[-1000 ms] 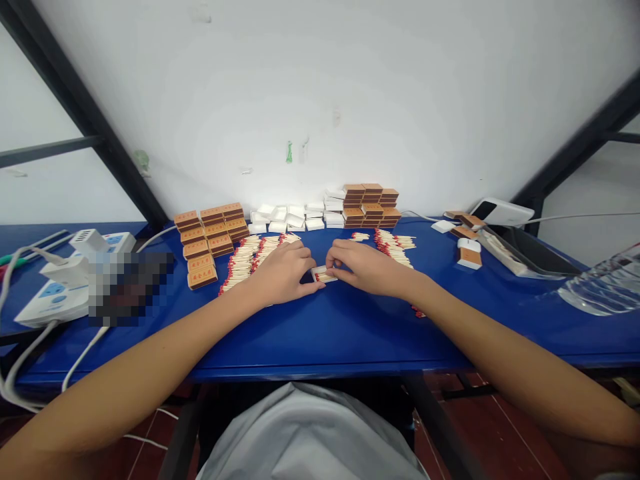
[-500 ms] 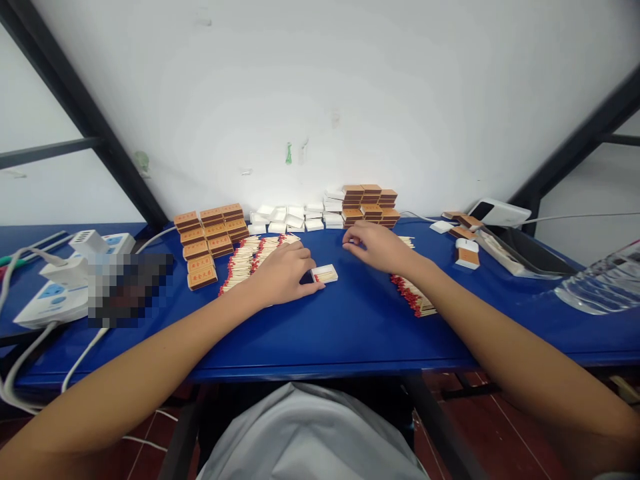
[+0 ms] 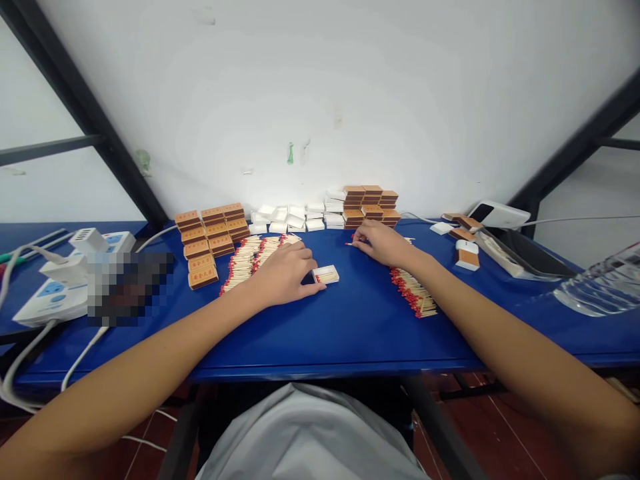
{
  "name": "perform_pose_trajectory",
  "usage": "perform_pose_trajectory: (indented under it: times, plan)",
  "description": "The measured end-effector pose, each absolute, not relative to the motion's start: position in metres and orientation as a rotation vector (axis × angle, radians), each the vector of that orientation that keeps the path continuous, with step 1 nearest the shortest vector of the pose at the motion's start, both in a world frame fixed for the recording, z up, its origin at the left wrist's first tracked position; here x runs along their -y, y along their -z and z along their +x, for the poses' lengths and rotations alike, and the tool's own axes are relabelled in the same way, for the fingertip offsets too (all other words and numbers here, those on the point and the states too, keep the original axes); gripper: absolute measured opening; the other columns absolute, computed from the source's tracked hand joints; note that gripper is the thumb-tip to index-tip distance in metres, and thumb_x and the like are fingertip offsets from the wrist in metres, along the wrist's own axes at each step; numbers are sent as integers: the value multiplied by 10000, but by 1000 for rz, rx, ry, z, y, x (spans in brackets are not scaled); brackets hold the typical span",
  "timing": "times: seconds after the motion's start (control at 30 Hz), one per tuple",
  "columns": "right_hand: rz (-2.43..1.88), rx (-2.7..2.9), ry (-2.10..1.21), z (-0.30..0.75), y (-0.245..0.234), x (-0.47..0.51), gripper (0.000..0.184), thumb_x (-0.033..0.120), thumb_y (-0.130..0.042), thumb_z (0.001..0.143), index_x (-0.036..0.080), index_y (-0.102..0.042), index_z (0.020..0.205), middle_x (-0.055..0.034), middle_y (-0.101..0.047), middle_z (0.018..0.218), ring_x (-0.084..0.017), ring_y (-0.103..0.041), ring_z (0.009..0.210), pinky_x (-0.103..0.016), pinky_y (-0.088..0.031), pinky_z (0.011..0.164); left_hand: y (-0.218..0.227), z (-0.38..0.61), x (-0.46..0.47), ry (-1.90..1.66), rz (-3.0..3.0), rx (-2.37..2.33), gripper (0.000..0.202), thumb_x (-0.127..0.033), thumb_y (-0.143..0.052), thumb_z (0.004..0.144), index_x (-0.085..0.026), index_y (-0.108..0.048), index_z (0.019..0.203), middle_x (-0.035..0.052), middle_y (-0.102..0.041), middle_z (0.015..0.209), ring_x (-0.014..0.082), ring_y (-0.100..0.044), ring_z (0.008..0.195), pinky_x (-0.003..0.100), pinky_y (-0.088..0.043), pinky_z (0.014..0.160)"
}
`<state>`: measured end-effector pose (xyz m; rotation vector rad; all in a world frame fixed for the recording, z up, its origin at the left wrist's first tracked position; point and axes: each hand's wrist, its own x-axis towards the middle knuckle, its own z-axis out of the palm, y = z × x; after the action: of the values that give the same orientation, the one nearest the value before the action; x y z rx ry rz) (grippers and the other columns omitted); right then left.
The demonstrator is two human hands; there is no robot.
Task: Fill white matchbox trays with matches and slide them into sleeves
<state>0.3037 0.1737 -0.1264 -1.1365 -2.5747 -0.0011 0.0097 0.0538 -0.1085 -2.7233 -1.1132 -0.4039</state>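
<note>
My left hand rests on the table, thumb and fingers closed about the left end of a small white matchbox tray. A few matches lie in this tray. Under and behind that hand spreads a pile of red-tipped matches. My right hand is pinched, with the red tip of a match poking out from its fingertips; how many it holds is hidden. Another heap of matches lies beneath and in front of the right wrist.
Brown matchboxes stand in rows at the left. White trays and stacked brown covers line the wall. A power strip with cables sits far left. On the right are a white device and a clear plastic bottle.
At my right fingertips a match's red tip now shows; the hand has moved slightly to the right. My left hand and the tray stay almost in place.
</note>
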Motion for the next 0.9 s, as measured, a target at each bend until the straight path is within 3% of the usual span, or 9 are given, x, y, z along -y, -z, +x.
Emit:
perform_pose_trajectory:
  times: [0.5,0.9]
  plan:
    - [-1081,2582,-84,296,126,-166,253,347,-531,1039,185,-724,1067,-158,-647,1101,-302,-638,987,-430,-519,874,108,10,-53,407,-2723,1111,369,-518,-709,996,-165,-814,1023,111,-737,955,296,-661,998,441,-524,931]
    - [-1119,2548,-288,287,121,-152,238,380,-552,1022,202,-699,965,-138,-676,1056,-265,-645,889,-395,-518,801,109,10,-54,407,-2723,1112,366,-513,-712,993,-163,-815,1018,108,-742,959,299,-654,995,441,-515,930]
